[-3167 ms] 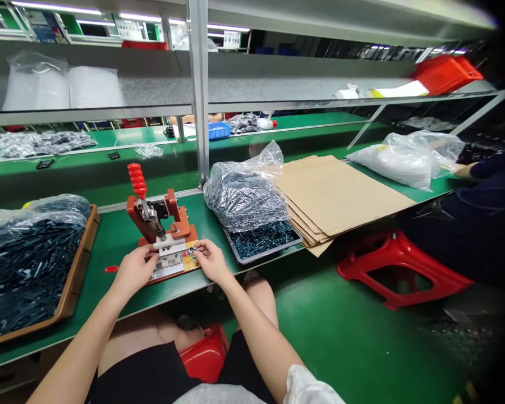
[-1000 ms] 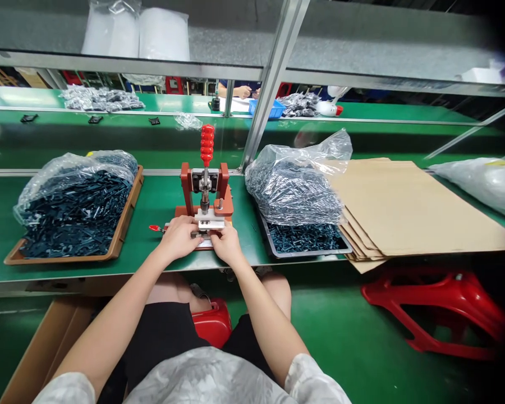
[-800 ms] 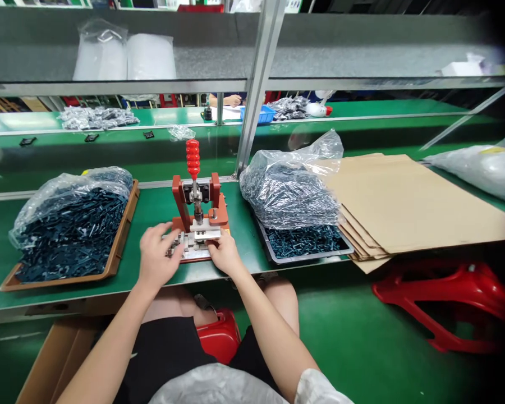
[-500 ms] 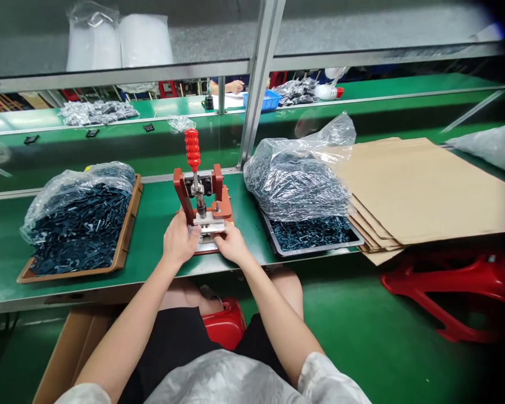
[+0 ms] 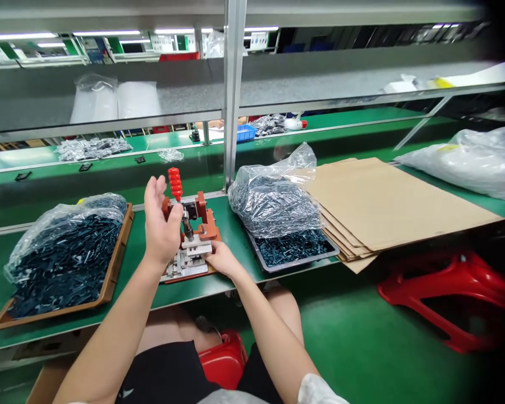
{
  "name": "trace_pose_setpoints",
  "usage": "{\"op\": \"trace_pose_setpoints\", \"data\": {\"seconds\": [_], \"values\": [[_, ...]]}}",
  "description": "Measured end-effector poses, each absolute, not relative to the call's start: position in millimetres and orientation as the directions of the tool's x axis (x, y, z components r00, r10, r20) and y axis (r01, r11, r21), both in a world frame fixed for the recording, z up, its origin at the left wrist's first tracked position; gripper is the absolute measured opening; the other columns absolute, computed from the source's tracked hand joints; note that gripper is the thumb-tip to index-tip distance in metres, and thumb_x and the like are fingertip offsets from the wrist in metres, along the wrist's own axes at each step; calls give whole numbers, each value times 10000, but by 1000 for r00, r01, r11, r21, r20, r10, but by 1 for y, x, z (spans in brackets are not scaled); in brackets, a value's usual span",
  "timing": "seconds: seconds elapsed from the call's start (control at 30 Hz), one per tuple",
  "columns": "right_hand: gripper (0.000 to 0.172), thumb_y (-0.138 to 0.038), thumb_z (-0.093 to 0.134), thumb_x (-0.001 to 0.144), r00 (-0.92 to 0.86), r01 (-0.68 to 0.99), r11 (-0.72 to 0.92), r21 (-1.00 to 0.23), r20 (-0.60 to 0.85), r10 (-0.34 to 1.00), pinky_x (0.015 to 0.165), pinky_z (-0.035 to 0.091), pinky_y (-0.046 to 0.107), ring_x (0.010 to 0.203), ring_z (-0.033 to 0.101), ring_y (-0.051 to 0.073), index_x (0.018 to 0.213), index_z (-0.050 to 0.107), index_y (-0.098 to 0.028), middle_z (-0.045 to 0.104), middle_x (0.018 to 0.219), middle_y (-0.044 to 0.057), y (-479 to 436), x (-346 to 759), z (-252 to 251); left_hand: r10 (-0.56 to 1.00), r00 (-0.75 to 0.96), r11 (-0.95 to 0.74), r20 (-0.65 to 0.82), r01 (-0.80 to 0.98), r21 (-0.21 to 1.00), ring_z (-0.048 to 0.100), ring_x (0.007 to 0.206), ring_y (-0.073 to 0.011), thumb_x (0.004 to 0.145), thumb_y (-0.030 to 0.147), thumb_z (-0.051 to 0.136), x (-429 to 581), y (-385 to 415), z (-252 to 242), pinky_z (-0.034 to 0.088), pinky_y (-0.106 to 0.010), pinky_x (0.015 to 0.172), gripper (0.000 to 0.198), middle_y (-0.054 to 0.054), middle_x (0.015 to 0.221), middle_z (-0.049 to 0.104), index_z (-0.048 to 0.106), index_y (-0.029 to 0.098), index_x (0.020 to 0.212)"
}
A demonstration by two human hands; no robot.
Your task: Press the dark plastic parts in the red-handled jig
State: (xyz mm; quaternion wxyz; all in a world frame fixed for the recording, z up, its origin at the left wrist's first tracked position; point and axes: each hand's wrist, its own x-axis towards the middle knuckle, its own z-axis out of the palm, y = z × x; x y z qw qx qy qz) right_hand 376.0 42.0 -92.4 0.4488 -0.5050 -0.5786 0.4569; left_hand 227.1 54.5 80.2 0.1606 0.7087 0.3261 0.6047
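Note:
A toggle-clamp fixture (image 5: 208, 227) with reddish-brown supports and a silver metal block (image 5: 196, 247) stands on the green bench in front of me. Its red ribbed handle (image 5: 175, 184) points up. My left hand (image 5: 162, 224) is raised just left of the handle, palm turned toward it, fingers stretched and thumb apart; nothing is in it. Low on the fixture's right side, my right hand (image 5: 224, 259) has its fingers closed at the end of the metal block. Its fingertips are partly hidden, and any small part there cannot be made out.
A brown tray (image 5: 120, 252) of dark thin parts in plastic stands left. A black tray (image 5: 297, 265) with similar parts and a plastic bag (image 5: 273, 205) stands right, beside stacked cardboard sheets (image 5: 395, 202). A metal post (image 5: 232, 101) rises behind the fixture. A red stool (image 5: 450, 297) is lower right.
My left hand has left the metal block and risen, opening, beside the red handle. My right hand stays at the block's right end. The view has tilted up and shifted right.

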Motion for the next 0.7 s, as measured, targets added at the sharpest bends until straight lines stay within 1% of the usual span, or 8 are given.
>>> {"op": "trace_pose_setpoints", "data": {"seconds": [0.07,0.17,0.27,0.37,0.43,0.57,0.63,0.7], "values": [[309,-113,635,751,-76,206,73,-976,59,995,908,556,347,979,720,239,1018,766,-194,793,971,29,40,376,-89,610,96,-784,787,217,581,578,1276,-255,996,476,496,243,45,103,484,-449,1093,638,-127,1470,502,257,302,1562],[368,-53,591,717,-81,237,83,-968,66,995,879,552,322,958,725,236,1011,770,-185,794,981,35,37,376,-82,534,128,-827,836,283,485,622,1003,-216,989,390,506,254,24,105,544,-421,928,412,-84,1148,611,488,264,1380],[381,-31,585,702,-66,282,85,-956,69,995,857,547,307,935,726,237,997,772,-184,797,971,41,34,376,-75,405,154,-868,901,376,326,586,1004,-230,929,300,598,247,9,85,524,-429,906,225,-62,1034,578,582,233,1143],[391,-20,586,703,-49,298,99,-949,88,995,864,545,311,940,724,238,998,769,-198,797,984,38,32,377,-72,370,234,-877,899,407,256,595,974,-220,950,264,565,238,13,79,524,-421,899,169,-60,1008,586,573,239,1117],[381,-19,584,713,-57,299,116,-947,104,993,859,548,317,930,724,239,991,767,-204,797,981,37,31,378,-72,416,242,-855,877,433,286,604,898,-194,996,296,505,237,28,88,530,-402,887,159,-51,971,596,569,239,1130],[288,-74,581,792,-49,349,162,-923,155,987,874,545,334,936,719,244,972,761,-206,786,970,50,25,375,-75,598,171,-782,783,340,523,629,814,-166,1049,454,379,247,74,118,547,-413,906,354,-39,953,616,515,230,1288],[248,-113,564,846,-24,387,191,-902,197,980,887,540,344,940,707,242,972,759,-202,767,959,60,21,371,-76,646,177,-757,743,271,594,654,846,-178,1055,490,323,250,90,126,549,-430,930,428,-48,969,642,494,233,1352],[235,-136,566,868,-3,430,232,-872,256,967,911,537,356,963,687,238,991,757,-198,731,984,73,16,367,-78,656,160,-747,738,281,603,666,988,-204,1056,492,310,246,90,122,523,-445,999,472,-82,1091,665,462,238,1423]]}}
